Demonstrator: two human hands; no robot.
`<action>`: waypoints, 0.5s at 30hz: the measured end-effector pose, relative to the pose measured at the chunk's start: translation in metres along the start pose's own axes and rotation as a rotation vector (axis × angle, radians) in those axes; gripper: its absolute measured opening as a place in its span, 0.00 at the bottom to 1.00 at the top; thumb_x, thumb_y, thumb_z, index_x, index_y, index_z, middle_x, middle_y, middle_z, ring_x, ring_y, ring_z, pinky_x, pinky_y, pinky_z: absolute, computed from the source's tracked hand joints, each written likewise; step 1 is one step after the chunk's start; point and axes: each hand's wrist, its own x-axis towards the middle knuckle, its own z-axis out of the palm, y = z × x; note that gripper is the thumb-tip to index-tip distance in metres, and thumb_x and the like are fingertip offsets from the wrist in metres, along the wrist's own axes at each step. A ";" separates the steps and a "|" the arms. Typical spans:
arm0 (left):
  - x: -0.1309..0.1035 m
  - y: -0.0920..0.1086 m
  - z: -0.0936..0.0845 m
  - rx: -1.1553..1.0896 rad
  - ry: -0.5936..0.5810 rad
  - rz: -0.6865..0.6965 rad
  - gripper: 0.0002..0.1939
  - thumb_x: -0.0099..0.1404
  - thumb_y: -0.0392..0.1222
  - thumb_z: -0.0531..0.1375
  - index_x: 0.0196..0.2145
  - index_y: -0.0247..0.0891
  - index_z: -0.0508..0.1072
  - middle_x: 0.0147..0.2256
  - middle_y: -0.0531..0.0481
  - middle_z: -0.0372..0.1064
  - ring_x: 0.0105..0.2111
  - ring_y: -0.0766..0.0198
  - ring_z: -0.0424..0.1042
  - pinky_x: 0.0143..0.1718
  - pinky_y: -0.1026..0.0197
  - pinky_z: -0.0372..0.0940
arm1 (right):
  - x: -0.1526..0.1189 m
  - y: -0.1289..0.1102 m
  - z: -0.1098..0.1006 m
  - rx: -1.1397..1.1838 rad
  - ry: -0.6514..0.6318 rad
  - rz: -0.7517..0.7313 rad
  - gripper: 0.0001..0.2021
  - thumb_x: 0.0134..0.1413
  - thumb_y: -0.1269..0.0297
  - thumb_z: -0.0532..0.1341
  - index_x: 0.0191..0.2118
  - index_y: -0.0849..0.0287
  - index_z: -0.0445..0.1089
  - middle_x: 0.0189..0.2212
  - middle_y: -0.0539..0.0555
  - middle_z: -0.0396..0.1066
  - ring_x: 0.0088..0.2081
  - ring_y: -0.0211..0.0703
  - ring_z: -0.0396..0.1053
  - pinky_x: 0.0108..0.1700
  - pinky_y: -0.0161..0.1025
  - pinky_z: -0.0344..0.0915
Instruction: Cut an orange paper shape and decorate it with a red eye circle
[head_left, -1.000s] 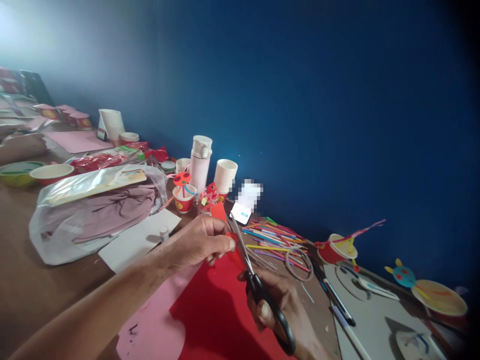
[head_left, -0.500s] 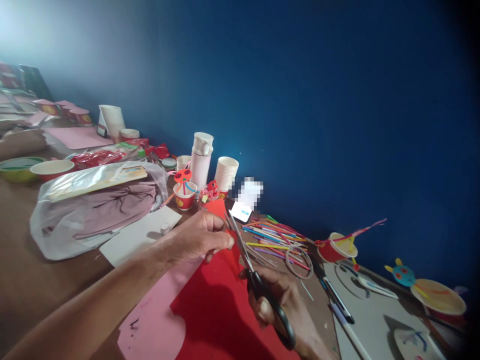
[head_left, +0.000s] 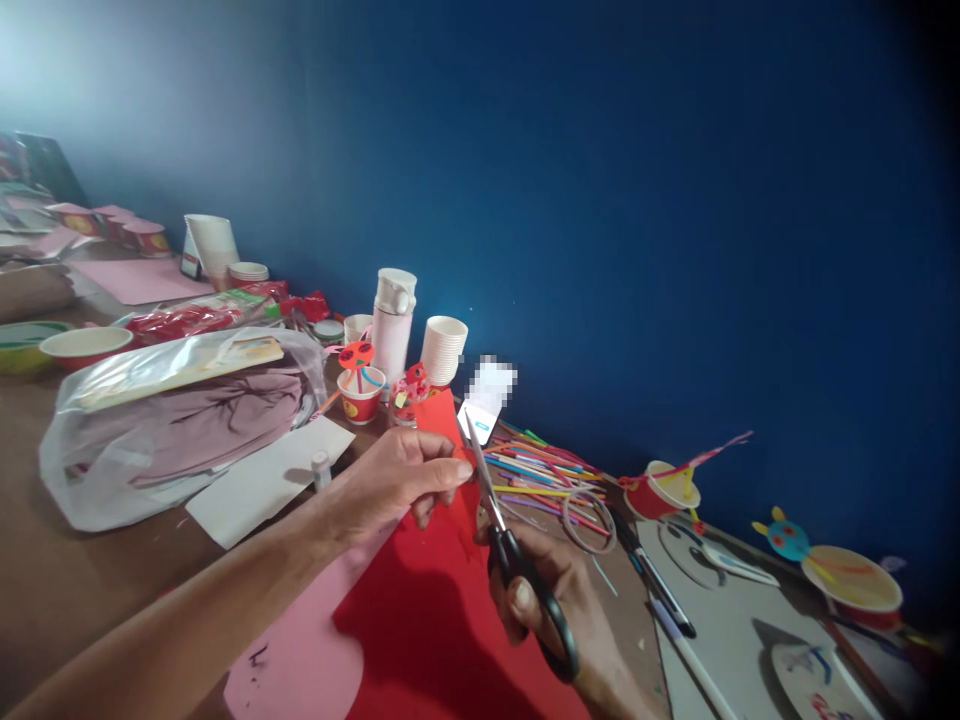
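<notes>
Left hand (head_left: 409, 476) pinching red paper (head_left: 436, 412), right hand (head_left: 553, 575) holding scissors (head_left: 508, 545)

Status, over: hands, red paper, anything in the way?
Left hand pinching red paper. Right hand gripping black-handled scissors, blades alongside that paper. Red sheet below, can't tell if joined. Close to blades: left fingers, coloured sticks beyond.

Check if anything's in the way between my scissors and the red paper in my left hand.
Nothing visible stands between the scissors and the red paper pinched in your left hand. Your left thumb tip does sit close, just left of the blades.
</notes>
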 end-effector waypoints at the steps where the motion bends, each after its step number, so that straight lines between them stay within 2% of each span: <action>1: 0.000 -0.001 0.002 -0.016 0.018 0.004 0.15 0.55 0.47 0.60 0.19 0.35 0.65 0.15 0.56 0.60 0.14 0.74 0.57 0.18 0.68 0.53 | 0.000 0.000 0.001 -0.003 0.000 0.001 0.29 0.38 0.42 0.66 0.40 0.63 0.70 0.13 0.44 0.60 0.14 0.30 0.51 0.18 0.29 0.57; 5: 0.001 -0.004 0.007 -0.070 0.076 0.014 0.12 0.54 0.45 0.60 0.20 0.34 0.66 0.14 0.58 0.59 0.15 0.75 0.57 0.19 0.68 0.54 | -0.001 0.000 0.001 -0.018 -0.004 -0.003 0.29 0.39 0.42 0.66 0.41 0.63 0.70 0.13 0.44 0.60 0.15 0.30 0.52 0.19 0.30 0.58; 10: 0.001 -0.003 0.007 -0.077 0.098 0.003 0.11 0.51 0.43 0.59 0.18 0.35 0.65 0.15 0.57 0.59 0.15 0.75 0.57 0.18 0.69 0.53 | -0.003 0.005 -0.002 -0.043 -0.033 0.007 0.29 0.42 0.42 0.65 0.42 0.62 0.70 0.14 0.44 0.60 0.15 0.31 0.52 0.20 0.32 0.59; 15: 0.002 -0.002 0.005 -0.072 0.091 -0.015 0.10 0.50 0.43 0.59 0.18 0.35 0.64 0.14 0.57 0.59 0.14 0.75 0.56 0.16 0.69 0.50 | -0.002 0.007 -0.002 -0.021 -0.038 0.013 0.29 0.40 0.41 0.65 0.41 0.63 0.70 0.14 0.45 0.60 0.15 0.30 0.52 0.19 0.31 0.58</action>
